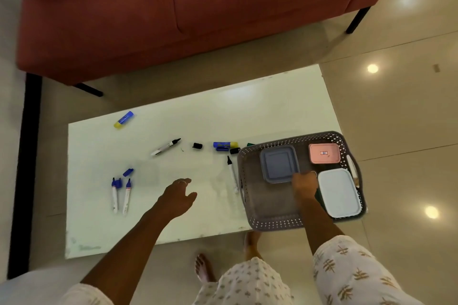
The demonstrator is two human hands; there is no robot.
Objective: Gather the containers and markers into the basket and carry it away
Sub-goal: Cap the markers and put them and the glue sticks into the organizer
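Hands first: left grip (179, 193) hovers loose and open over the worktop (247, 111), right grip (304, 182) sits inside the basket (267, 220), can't tell if it's holding anything. Three lidded containers (279, 163) in there, markers (165, 147) scattered further out, red sofa (148, 20) behind

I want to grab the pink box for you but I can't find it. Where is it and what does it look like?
Look at the white table in front of the red sofa, then at the grey basket on its right end. Three lidded boxes lie inside; the pink box is in the far right corner. It is the smallest, the only pink one, with a little sticker on its lid.
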